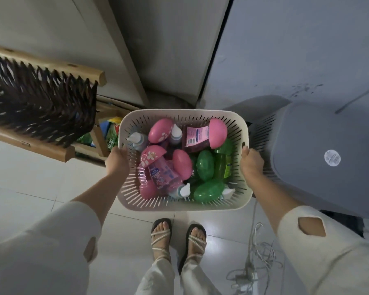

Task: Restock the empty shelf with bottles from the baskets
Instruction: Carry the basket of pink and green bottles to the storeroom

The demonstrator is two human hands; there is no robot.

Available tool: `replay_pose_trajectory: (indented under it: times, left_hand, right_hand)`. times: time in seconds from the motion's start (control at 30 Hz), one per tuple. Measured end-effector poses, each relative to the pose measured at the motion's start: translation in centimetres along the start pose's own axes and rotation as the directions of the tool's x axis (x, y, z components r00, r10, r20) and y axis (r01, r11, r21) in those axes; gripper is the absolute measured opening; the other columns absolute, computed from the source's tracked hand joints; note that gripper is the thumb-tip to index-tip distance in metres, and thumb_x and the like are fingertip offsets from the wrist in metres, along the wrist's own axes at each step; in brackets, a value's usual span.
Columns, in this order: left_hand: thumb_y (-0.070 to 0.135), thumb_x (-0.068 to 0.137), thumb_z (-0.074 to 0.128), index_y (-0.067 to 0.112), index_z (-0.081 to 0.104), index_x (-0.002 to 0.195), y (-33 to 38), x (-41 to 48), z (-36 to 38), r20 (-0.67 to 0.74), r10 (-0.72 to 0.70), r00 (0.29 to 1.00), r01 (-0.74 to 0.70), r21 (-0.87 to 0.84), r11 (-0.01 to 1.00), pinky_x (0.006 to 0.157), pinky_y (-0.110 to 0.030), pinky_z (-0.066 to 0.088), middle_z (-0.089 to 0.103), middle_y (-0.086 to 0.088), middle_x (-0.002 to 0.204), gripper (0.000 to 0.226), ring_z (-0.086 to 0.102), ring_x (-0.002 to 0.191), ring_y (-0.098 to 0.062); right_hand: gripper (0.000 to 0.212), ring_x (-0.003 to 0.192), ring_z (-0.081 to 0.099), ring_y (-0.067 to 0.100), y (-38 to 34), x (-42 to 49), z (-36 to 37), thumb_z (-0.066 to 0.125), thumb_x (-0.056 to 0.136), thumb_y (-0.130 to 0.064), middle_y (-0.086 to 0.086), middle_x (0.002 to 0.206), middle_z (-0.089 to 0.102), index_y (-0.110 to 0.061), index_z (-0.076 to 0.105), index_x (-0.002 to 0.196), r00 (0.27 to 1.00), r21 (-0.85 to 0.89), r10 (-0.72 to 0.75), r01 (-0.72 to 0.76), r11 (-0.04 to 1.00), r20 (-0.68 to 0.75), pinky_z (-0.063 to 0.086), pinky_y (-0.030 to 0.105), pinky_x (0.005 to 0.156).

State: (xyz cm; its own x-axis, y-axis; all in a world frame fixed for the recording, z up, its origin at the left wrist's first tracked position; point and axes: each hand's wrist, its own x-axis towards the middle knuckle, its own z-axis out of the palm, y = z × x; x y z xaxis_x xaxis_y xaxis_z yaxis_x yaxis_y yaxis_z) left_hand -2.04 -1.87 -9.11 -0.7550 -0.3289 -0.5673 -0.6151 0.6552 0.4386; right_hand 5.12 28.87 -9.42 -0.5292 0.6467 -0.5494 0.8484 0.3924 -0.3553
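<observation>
Both hands, left hand & right hand, grip opposite rims of white basket w/ pink, green bottles, above tiled floor.

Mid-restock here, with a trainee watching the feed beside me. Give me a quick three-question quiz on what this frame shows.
1. True or false: the left hand and the right hand each have a grip on a side rim of the white basket.
2. Which colours are the big rounded bottle caps in it? A) pink and green B) red and black C) orange and blue
3. Fill in: the cable tangle lies on the floor on the person's ___ side.

Key: 1 true; 2 A; 3 right.
</observation>
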Motion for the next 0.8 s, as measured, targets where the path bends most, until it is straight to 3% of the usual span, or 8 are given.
replay_pose_trajectory:
  times: [0.1,0.27,0.37,0.5,0.6,0.8]
  left_hand:
    - [0.028,0.103,0.03,0.003,0.045,0.096,0.9,-2.3,-2.3,-0.005,0.004,1.0,-0.004,0.013,1.0,0.071,-0.037,0.031,0.043,-0.009,0.073,0.03,0.043,0.082,-0.027]
    - [0.025,0.102,0.028,-0.002,0.048,0.093,3.1,-7.0,-7.7,-0.008,0.068,0.998,-0.067,0.051,0.996,0.072,-0.035,0.031,0.045,-0.019,0.088,0.034,0.049,0.086,-0.034]
    - [0.026,0.101,0.028,-0.009,0.052,0.112,5.1,-9.3,-10.7,-0.006,0.116,0.993,-0.116,0.076,0.99,0.078,-0.04,0.036,0.053,-0.027,0.098,0.044,0.052,0.1,-0.042]
    - [0.035,0.099,0.027,-0.005,0.057,0.104,8.2,-12.6,-13.7,-0.014,0.147,0.989,-0.146,0.058,0.988,0.077,-0.04,0.038,0.058,-0.028,0.101,0.05,0.051,0.091,-0.036]
    - [0.044,0.098,0.029,0.0,0.059,0.103,10.6,-14.8,-15.2,0.016,0.205,0.979,-0.205,0.015,0.979,0.081,-0.046,0.051,0.061,-0.027,0.099,0.054,0.058,0.09,-0.04]
    - [0.035,0.1,0.024,-0.004,0.054,0.11,16.8,-19.8,-16.9,0.127,0.449,0.885,-0.461,0.092,0.883,0.088,-0.051,0.048,0.058,-0.032,0.107,0.051,0.056,0.099,-0.045]
  right_hand:
    - [0.052,0.113,0.054,0.041,-0.7,-2.6,-2.0,0.025,0.104,-0.032,0.03,0.118,0.058,0.01,0.055,0.113,1.0,-0.017,0.017,-0.016,1.0,0.025,0.042,0.04,0.088]
    - [0.057,0.113,0.055,0.04,-1.8,-8.4,-7.2,0.023,0.104,-0.034,0.03,0.12,0.058,0.01,0.057,0.115,0.998,0.046,0.046,-0.049,0.998,0.052,0.042,0.04,0.09]
    - [0.053,0.119,0.051,0.037,-2.7,-12.2,-11.6,0.026,0.105,-0.03,0.029,0.125,0.056,0.011,0.056,0.118,0.999,0.136,0.033,-0.032,0.99,-0.007,0.039,0.036,0.093]
    - [0.054,0.12,0.05,0.039,-2.4,-16.2,-16.1,0.028,0.104,-0.034,0.027,0.126,0.056,0.008,0.057,0.12,0.996,0.262,0.048,-0.028,0.965,-0.072,0.038,0.04,0.096]
    - [0.057,0.116,0.054,0.04,-1.5,-18.4,-19.0,0.028,0.103,-0.04,0.028,0.122,0.059,0.005,0.061,0.117,0.986,0.328,0.116,-0.07,0.942,-0.121,0.041,0.042,0.095]
    - [0.064,0.105,0.059,0.041,1.0,-24.1,-24.2,0.032,0.099,-0.047,0.028,0.11,0.063,0.009,0.062,0.111,0.919,0.505,0.325,-0.177,0.844,-0.221,0.046,0.045,0.089]
